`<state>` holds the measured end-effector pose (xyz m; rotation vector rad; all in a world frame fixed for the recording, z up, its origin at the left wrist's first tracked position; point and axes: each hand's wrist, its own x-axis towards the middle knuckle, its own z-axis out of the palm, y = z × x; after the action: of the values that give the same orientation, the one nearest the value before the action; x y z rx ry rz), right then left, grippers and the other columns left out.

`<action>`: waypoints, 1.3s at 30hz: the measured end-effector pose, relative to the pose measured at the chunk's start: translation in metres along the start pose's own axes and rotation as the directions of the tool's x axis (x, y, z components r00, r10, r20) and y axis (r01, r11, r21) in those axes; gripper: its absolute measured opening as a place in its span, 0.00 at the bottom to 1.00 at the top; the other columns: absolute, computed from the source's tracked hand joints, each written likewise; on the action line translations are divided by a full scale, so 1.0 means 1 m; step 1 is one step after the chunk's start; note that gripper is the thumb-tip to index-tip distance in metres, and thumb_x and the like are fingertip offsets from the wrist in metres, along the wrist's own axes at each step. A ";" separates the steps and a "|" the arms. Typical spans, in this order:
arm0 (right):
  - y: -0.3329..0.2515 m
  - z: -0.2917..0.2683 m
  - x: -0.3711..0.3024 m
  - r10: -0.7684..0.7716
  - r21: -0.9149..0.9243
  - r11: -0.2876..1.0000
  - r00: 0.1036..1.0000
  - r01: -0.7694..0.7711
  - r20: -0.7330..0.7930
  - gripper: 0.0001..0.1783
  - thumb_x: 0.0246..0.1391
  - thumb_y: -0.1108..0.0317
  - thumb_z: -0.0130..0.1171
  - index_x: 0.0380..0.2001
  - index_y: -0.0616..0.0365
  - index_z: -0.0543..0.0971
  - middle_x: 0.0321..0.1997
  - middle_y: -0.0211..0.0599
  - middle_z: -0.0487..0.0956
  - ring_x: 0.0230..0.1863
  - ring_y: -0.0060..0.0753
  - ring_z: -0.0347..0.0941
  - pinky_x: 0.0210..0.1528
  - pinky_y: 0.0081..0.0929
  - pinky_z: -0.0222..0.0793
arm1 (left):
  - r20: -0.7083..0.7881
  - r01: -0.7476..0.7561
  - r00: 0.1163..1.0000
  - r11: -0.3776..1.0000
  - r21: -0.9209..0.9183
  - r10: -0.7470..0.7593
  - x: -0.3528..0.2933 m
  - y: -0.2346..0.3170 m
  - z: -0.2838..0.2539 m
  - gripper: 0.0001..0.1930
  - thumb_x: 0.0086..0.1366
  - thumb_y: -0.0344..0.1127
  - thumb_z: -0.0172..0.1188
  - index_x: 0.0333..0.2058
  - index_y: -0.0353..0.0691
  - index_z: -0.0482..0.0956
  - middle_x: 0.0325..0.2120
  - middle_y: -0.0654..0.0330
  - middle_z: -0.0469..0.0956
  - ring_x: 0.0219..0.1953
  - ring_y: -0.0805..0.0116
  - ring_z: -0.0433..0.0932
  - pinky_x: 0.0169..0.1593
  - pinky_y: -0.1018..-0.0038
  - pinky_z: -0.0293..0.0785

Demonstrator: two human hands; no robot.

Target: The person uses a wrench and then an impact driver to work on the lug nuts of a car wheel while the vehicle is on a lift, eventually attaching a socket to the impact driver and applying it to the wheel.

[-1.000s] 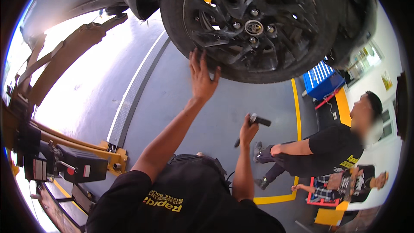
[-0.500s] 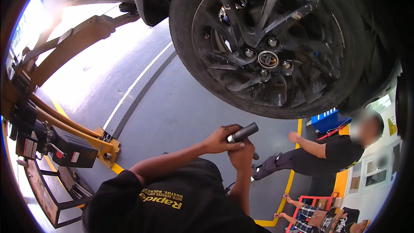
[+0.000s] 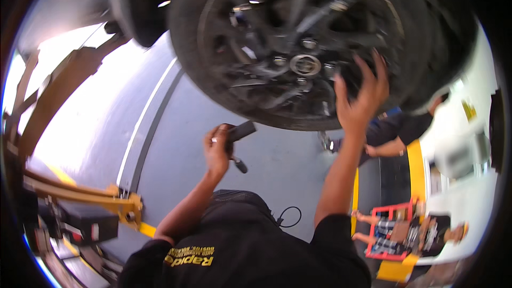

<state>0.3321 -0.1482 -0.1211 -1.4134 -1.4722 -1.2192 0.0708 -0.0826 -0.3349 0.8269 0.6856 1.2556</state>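
Beyond the left grip (image 3: pixel 216 150), closed on a dark handheld tool (image 3: pixel 243 130), hangs the spoked wheel (image 3: pixel 304 65), judged heavy and rigid; right grip (image 3: pixel 364 98) spread before it, contact unclear. Best hold: tyre (image 3: pixel 184 32), both sides.

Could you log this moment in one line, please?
left hand: gripping dark tool | right hand: open before wheel, contact unclear | wheel: raised above floor

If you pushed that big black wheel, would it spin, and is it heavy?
The wheel would probably turn, since it hangs above the floor. It is likely heavy: the tyre looks big and thick. It shouldn't drop off easily, as shiny nuts sit around its middle.
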 end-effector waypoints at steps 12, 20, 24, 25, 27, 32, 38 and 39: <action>0.013 0.051 0.005 0.064 -0.200 0.972 0.958 -0.123 -0.280 0.36 0.53 0.39 0.67 0.58 0.47 0.76 0.47 0.26 0.80 0.55 0.34 0.72 0.66 0.47 0.45 | 0.446 -0.433 0.863 0.803 0.410 0.238 0.077 0.097 0.044 0.36 0.58 0.27 0.54 0.68 0.33 0.65 0.25 0.65 0.82 0.25 0.82 0.71 0.34 0.82 0.65; 0.015 0.056 -0.014 0.234 -0.019 0.964 0.882 -0.265 -0.408 0.33 0.54 0.44 0.69 0.53 0.56 0.75 0.52 0.34 0.79 0.56 0.35 0.72 0.67 0.43 0.44 | 0.441 -0.530 0.811 0.802 0.275 0.385 0.107 0.079 0.051 0.34 0.61 0.24 0.48 0.68 0.45 0.69 0.23 0.70 0.73 0.19 0.86 0.62 0.24 0.84 0.56; 0.016 0.058 -0.031 0.288 -0.042 0.942 0.866 -0.333 -0.408 0.30 0.53 0.47 0.68 0.51 0.55 0.75 0.52 0.38 0.77 0.58 0.40 0.70 0.65 0.45 0.45 | 0.439 -0.623 0.782 0.579 0.526 0.442 0.093 0.110 0.070 0.32 0.58 0.23 0.50 0.63 0.45 0.71 0.24 0.61 0.81 0.22 0.75 0.71 0.34 0.77 0.70; 0.011 0.056 -0.032 0.289 -0.032 0.943 0.862 -0.331 -0.416 0.28 0.55 0.49 0.67 0.51 0.56 0.75 0.53 0.39 0.76 0.57 0.43 0.69 0.64 0.46 0.47 | 0.433 -0.624 0.782 0.579 0.525 0.449 0.091 0.115 0.072 0.32 0.58 0.23 0.50 0.63 0.45 0.71 0.24 0.61 0.81 0.22 0.75 0.71 0.34 0.77 0.70; 0.014 0.057 -0.035 0.265 -0.082 0.933 0.821 -0.351 -0.505 0.27 0.55 0.50 0.66 0.50 0.57 0.76 0.53 0.40 0.75 0.57 0.45 0.69 0.63 0.47 0.49 | 0.497 -0.684 0.730 0.477 0.552 0.470 0.090 0.122 0.074 0.31 0.57 0.24 0.51 0.62 0.46 0.70 0.17 0.59 0.76 0.20 0.71 0.72 0.33 0.76 0.70; 0.024 0.043 -0.026 0.235 -0.109 0.942 0.857 -0.317 -0.458 0.21 0.58 0.54 0.63 0.46 0.58 0.78 0.52 0.41 0.74 0.56 0.47 0.68 0.63 0.49 0.53 | 0.468 -0.684 0.729 0.520 0.511 0.500 0.092 0.106 0.073 0.32 0.56 0.24 0.52 0.62 0.44 0.69 0.17 0.60 0.73 0.22 0.72 0.71 0.33 0.76 0.68; 0.026 0.037 -0.011 0.089 -0.149 0.978 0.938 -0.145 -0.334 0.20 0.63 0.56 0.61 0.49 0.60 0.78 0.56 0.45 0.75 0.57 0.50 0.69 0.64 0.50 0.57 | 0.451 -0.620 0.780 0.634 0.462 0.434 0.092 0.076 0.057 0.34 0.56 0.25 0.51 0.65 0.43 0.66 0.18 0.63 0.74 0.24 0.76 0.71 0.34 0.77 0.68; 0.023 0.036 -0.012 0.032 -0.188 0.978 0.959 -0.088 -0.281 0.19 0.65 0.60 0.60 0.51 0.63 0.78 0.57 0.49 0.75 0.59 0.53 0.70 0.64 0.49 0.62 | 0.433 -0.574 0.811 0.679 0.457 0.394 0.092 0.072 0.055 0.35 0.56 0.25 0.51 0.66 0.43 0.66 0.19 0.64 0.74 0.25 0.77 0.71 0.34 0.77 0.68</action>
<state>0.3601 -0.1187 -0.1385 -1.3401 -1.1327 -1.4917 0.0955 0.0062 -0.2450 1.7726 0.6099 1.3661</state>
